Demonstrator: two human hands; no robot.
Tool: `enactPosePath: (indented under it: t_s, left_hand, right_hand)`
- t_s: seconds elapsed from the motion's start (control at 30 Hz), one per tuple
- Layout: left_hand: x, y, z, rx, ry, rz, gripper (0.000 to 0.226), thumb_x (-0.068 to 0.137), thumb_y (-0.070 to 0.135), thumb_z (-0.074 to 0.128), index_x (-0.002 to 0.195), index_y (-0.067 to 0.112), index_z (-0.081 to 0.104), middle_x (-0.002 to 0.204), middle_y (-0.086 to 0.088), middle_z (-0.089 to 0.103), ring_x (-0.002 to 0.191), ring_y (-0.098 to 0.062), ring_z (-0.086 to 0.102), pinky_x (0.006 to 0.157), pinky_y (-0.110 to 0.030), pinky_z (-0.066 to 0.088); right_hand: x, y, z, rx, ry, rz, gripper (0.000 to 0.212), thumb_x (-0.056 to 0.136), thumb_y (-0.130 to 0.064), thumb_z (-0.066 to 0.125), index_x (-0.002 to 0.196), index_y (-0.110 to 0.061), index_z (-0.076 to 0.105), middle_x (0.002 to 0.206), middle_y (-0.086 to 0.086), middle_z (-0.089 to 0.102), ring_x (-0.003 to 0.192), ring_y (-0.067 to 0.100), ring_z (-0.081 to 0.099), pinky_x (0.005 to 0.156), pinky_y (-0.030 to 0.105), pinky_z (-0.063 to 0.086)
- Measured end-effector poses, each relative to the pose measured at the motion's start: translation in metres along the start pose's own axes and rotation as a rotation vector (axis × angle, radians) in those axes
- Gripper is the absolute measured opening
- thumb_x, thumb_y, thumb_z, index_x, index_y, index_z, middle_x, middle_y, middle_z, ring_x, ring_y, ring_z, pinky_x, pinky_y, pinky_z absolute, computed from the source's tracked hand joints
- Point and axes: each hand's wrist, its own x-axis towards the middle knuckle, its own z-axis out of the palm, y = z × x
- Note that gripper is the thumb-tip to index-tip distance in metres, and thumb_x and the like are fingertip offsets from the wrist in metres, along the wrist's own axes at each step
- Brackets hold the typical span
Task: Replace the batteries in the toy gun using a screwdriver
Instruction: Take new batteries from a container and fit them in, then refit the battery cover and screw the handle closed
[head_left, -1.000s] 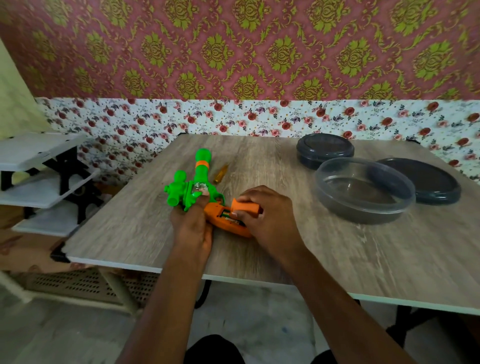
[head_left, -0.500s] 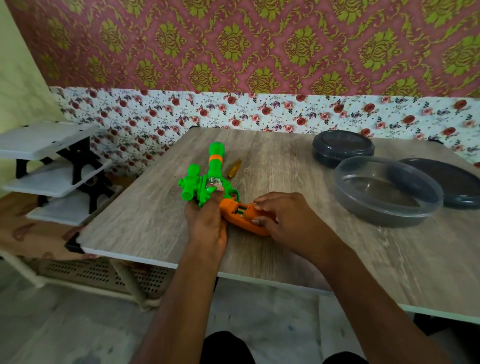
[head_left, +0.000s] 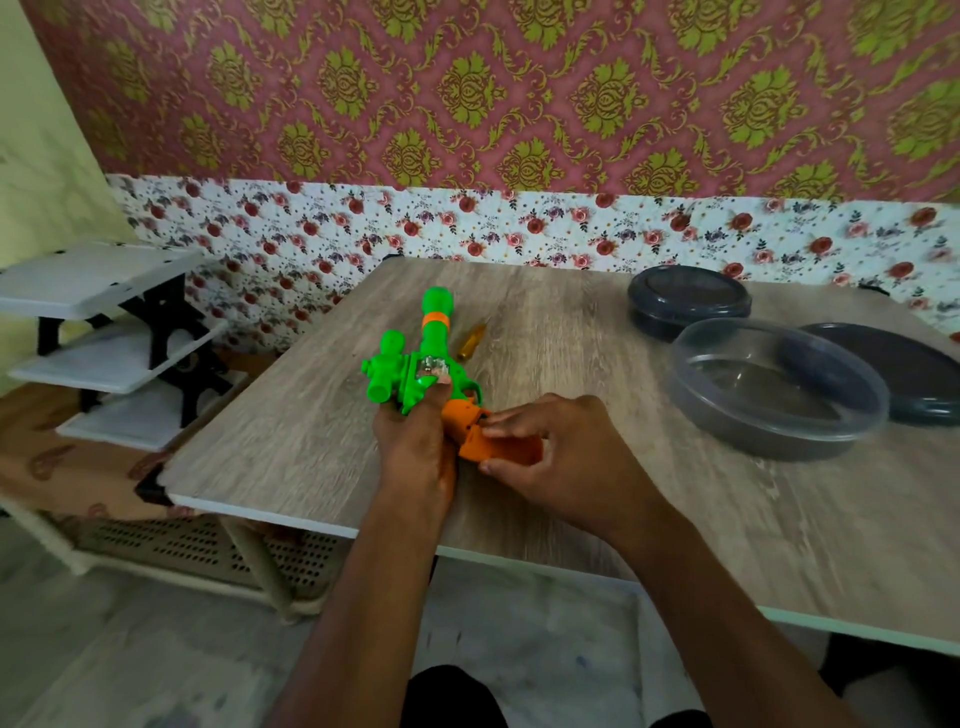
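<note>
A green toy gun (head_left: 415, 364) with an orange band and an orange grip (head_left: 462, 415) lies on the wooden table (head_left: 597, 493), barrel pointing away from me. My left hand (head_left: 413, 447) grips the gun's body, thumb stretched onto the green part. My right hand (head_left: 561, 457) pinches the orange battery cover (head_left: 501, 448) against the grip. No batteries show; the cover and my fingers hide the compartment. A screwdriver with an amber handle (head_left: 471, 340) lies on the table just right of the barrel, untouched.
To the right stand a clear round container (head_left: 774, 389), a dark lidded container (head_left: 688, 301) behind it and a dark lid (head_left: 893, 369) at the far right. A white tiered rack (head_left: 104, 332) stands on the floor left of the table.
My right hand brought the orange cover down from above the grip and now holds it flat on the grip, hiding the compartment. My left hand kept its grip. The camera shifted left.
</note>
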Motion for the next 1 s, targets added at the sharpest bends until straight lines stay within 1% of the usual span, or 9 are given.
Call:
enactPosePath:
  t_s: [0.17, 0.33, 0.43, 0.6, 0.67, 0.77, 0.83, 0.9, 1.0]
  left_hand:
    - [-0.002, 0.001, 0.000, -0.002, 0.006, -0.002, 0.045, 0.092, -0.003, 0.068, 0.136, 0.002, 0.057, 0.127, -0.031, 0.065, 0.096, -0.039, 0.066, 0.089, -0.060, 0.056]
    - [-0.004, 0.002, 0.001, -0.030, -0.015, 0.004, 0.049, 0.092, -0.004, 0.067, 0.138, 0.004, 0.054, 0.114, -0.024, 0.067, 0.091, -0.037, 0.064, 0.077, -0.050, 0.059]
    - [-0.004, 0.001, 0.001, -0.038, -0.016, 0.013, 0.045, 0.093, -0.005, 0.066, 0.136, 0.006, 0.056, 0.107, -0.020, 0.068, 0.083, -0.033, 0.067, 0.073, -0.047, 0.060]
    - [-0.003, 0.001, 0.000, -0.020, -0.023, -0.005, 0.046, 0.095, -0.004, 0.064, 0.139, 0.008, 0.054, 0.106, -0.015, 0.070, 0.076, -0.024, 0.072, 0.074, -0.045, 0.062]
    - [-0.002, 0.001, 0.001, -0.017, -0.021, 0.000, 0.047, 0.095, -0.005, 0.064, 0.139, 0.007, 0.053, 0.104, -0.014, 0.070, 0.075, -0.023, 0.072, 0.075, -0.046, 0.062]
    - [0.000, 0.001, 0.001, 0.001, -0.024, 0.009, 0.039, 0.094, -0.006, 0.064, 0.129, 0.012, 0.060, 0.108, -0.016, 0.070, 0.086, -0.029, 0.071, 0.081, -0.051, 0.060]
    - [0.001, 0.000, 0.001, 0.006, -0.010, -0.003, 0.040, 0.094, -0.006, 0.065, 0.128, 0.013, 0.059, 0.117, -0.021, 0.069, 0.100, -0.038, 0.069, 0.090, -0.057, 0.057]
    - [0.002, 0.000, 0.001, 0.006, 0.011, -0.015, 0.046, 0.093, -0.006, 0.065, 0.135, 0.011, 0.056, 0.127, -0.022, 0.068, 0.112, -0.045, 0.067, 0.095, -0.060, 0.056]
    - [0.005, 0.000, 0.001, 0.010, 0.029, -0.023, 0.049, 0.093, -0.007, 0.065, 0.138, 0.009, 0.054, 0.131, -0.024, 0.066, 0.119, -0.047, 0.064, 0.096, -0.062, 0.054]
  right_hand:
    - [0.001, -0.006, 0.005, -0.009, -0.009, -0.034, 0.036, 0.079, -0.032, 0.086, 0.112, -0.018, 0.080, 0.115, -0.002, 0.077, 0.106, 0.015, 0.070, 0.101, 0.046, 0.051]
    - [0.005, -0.007, 0.004, -0.078, -0.040, -0.029, 0.033, 0.078, -0.021, 0.084, 0.108, -0.010, 0.080, 0.113, 0.007, 0.077, 0.106, 0.023, 0.070, 0.102, 0.044, 0.052]
    - [0.007, -0.007, 0.005, -0.113, -0.054, -0.046, 0.030, 0.078, -0.025, 0.078, 0.105, -0.010, 0.081, 0.109, 0.008, 0.077, 0.102, 0.024, 0.070, 0.098, 0.042, 0.054]
    - [0.007, -0.004, 0.009, -0.134, -0.026, -0.029, 0.026, 0.086, -0.024, 0.072, 0.108, -0.013, 0.080, 0.116, 0.002, 0.064, 0.100, 0.015, 0.063, 0.089, 0.038, 0.057]
    - [0.006, -0.002, 0.010, -0.130, -0.001, 0.002, 0.026, 0.087, -0.024, 0.074, 0.111, -0.016, 0.079, 0.123, 0.001, 0.061, 0.108, 0.016, 0.061, 0.093, 0.040, 0.056]
    - [0.006, 0.002, 0.010, -0.115, -0.004, 0.093, 0.030, 0.090, -0.019, 0.073, 0.120, -0.018, 0.076, 0.138, 0.005, 0.061, 0.129, 0.020, 0.055, 0.109, 0.029, 0.043]
    - [0.007, 0.004, 0.011, -0.078, 0.002, 0.138, 0.030, 0.091, -0.016, 0.072, 0.121, -0.018, 0.076, 0.128, 0.006, 0.070, 0.125, 0.021, 0.059, 0.104, 0.023, 0.039]
    - [0.009, 0.007, 0.014, -0.045, 0.018, 0.159, 0.029, 0.090, -0.015, 0.072, 0.118, -0.019, 0.077, 0.117, 0.002, 0.075, 0.115, 0.021, 0.065, 0.102, 0.024, 0.045]
    - [0.014, 0.008, 0.016, 0.006, 0.028, 0.235, 0.028, 0.086, -0.016, 0.077, 0.113, -0.022, 0.078, 0.115, -0.002, 0.074, 0.114, 0.020, 0.062, 0.101, 0.036, 0.052]
